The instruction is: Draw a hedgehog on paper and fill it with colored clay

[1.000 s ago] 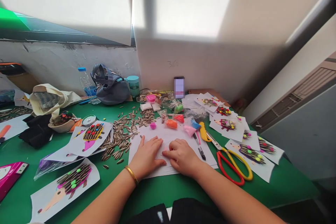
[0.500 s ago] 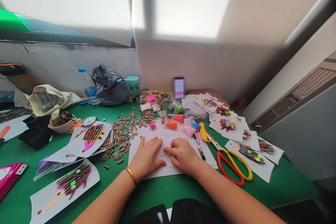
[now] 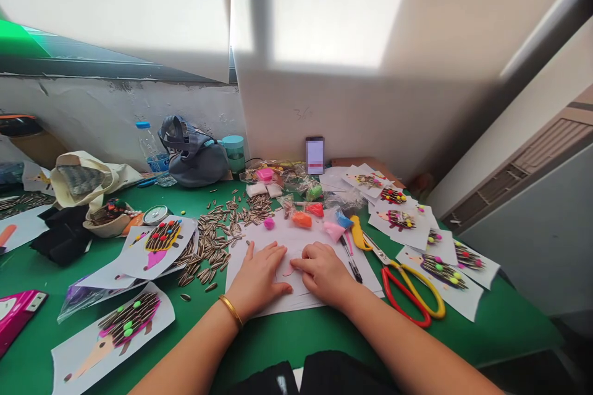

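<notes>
My left hand [image 3: 263, 278] lies flat with fingers spread on a sheet of white paper [image 3: 290, 305], near its left side; it holds nothing. A gold bangle [image 3: 230, 310] circles that wrist. My right hand [image 3: 324, 271] rests on the same sheet, fingers curled in and the index finger reaching left. Its tip touches a thin pink piece of modelling clay [image 3: 288, 272] pressed on the paper, beside a faint drawn outline. A magenta clay ball [image 3: 269, 223] sits higher on the sheet. Right of my right hand lie a black pen [image 3: 356, 268] and a pink stick [image 3: 349, 243].
Sunflower seeds [image 3: 215, 241] spread left of the paper. Orange clay [image 3: 302, 219] and other clay packets lie beyond. Red-and-yellow scissors [image 3: 412, 290] are at right. Seed-covered hedgehog cards [image 3: 445, 271] lie on both sides. A phone [image 3: 315, 155] leans on the wall.
My right index fingertip has shifted very slightly to the right, and more of the pink clay shows beside it. My left hand stays in place.
</notes>
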A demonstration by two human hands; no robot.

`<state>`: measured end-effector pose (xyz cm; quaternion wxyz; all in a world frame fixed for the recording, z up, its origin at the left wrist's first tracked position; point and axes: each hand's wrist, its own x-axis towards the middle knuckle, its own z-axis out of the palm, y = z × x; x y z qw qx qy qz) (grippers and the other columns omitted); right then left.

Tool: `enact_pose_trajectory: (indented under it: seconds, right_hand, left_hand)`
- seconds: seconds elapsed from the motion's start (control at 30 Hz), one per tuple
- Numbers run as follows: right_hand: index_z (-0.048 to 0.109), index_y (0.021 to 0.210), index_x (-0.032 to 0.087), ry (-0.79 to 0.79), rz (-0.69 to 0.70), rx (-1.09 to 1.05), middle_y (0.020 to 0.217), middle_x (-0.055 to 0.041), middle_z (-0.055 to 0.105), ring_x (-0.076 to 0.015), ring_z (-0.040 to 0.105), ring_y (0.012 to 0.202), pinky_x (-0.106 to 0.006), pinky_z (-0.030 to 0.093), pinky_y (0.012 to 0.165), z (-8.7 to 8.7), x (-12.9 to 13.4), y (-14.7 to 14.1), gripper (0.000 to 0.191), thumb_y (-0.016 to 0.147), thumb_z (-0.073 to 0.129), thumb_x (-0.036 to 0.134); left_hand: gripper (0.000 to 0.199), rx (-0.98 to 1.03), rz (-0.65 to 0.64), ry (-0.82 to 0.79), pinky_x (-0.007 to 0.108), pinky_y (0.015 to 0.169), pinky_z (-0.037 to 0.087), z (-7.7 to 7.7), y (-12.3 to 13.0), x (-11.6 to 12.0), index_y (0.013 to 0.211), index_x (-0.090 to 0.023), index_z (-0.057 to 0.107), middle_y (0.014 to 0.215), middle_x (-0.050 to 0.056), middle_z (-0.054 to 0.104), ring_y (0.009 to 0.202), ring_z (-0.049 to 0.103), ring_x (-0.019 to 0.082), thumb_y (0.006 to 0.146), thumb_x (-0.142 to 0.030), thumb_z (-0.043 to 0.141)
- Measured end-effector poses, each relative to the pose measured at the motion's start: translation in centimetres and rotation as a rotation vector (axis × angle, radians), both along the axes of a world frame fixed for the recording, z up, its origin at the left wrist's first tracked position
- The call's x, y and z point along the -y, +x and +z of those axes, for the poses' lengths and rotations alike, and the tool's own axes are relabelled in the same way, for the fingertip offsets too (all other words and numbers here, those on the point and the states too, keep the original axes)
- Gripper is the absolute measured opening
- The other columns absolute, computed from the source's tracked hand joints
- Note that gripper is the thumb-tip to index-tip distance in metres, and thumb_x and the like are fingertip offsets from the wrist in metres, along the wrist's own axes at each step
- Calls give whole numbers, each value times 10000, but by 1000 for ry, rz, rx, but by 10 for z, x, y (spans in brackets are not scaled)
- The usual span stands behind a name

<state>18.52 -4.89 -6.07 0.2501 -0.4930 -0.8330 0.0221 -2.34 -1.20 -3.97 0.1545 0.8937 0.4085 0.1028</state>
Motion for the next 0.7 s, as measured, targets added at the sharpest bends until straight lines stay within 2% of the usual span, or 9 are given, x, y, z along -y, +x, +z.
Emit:
enact_pose_trajectory:
  seconds: [0.2, 0.33, 0.4, 0.47, 0.53, 0.6, 0.7]
  right_hand:
    - [671, 1136, 226, 18, -76, -58, 924, -56, 636, -209, 546, 892, -345, 397, 815, 6, 0, 2, 355, 827, 544, 104]
    - [664, 1152, 222, -31, -264, 60, 1054, -89, 653, -239, 558, 1003, -375, 401, 897, 32, -7, 23, 309, 876, 532, 186]
    - [654, 1179, 244, -136, -432, 179, 1134, -97, 646, -260, 548, 1071, -382, 406, 894, 50, -19, 46, 323, 890, 511, 217]
    - [679, 1123, 254, -325, -667, 264, 1163, -97, 648, -274, 536, 1132, -382, 409, 904, 65, -37, 73, 292, 914, 476, 272]
    - [726, 981, 175, -408, -786, 278, 1070, -158, 677, -304, 588, 1060, -396, 438, 856, 73, -58, 99, 327, 930, 450, 341]
    - [738, 928, 152, -468, -855, 269, 1007, -177, 695, -305, 631, 985, -389, 465, 813, 73, -77, 117, 423, 930, 439, 451]
    - [746, 903, 176, -525, -895, 228, 995, -152, 712, -288, 657, 938, -365, 487, 774, 64, -98, 130, 498, 907, 428, 560]
  left_hand:
    - [677, 16, -3, -19, 662, 1156, 87, 0, 1, 1, 1386, -258, 440, 1430, 123, 526, 1406, 365, 313, 782, -346, 733]
    - [655, 12, -10, -43, 651, 1164, 82, 3, 2, 1, 1391, -265, 434, 1430, 113, 528, 1409, 363, 301, 800, -307, 712]
    - [648, 13, -9, -46, 650, 1166, 76, 4, 1, 1, 1388, -263, 440, 1432, 113, 526, 1408, 364, 304, 800, -310, 709]
    - [641, 17, -8, -43, 649, 1168, 70, 3, 1, 0, 1386, -261, 444, 1435, 116, 522, 1407, 365, 307, 802, -317, 703]
    - [644, 22, -7, -31, 648, 1169, 61, 2, 1, 0, 1388, -260, 442, 1437, 116, 519, 1408, 363, 306, 802, -324, 701]
    - [661, 26, -5, -17, 646, 1171, 49, 0, 1, -1, 1392, -259, 437, 1442, 113, 513, 1411, 357, 303, 793, -328, 708]
    - [689, 29, 1, -6, 643, 1173, 40, -1, 0, -1, 1396, -256, 431, 1451, 109, 503, 1414, 352, 299, 777, -329, 725]
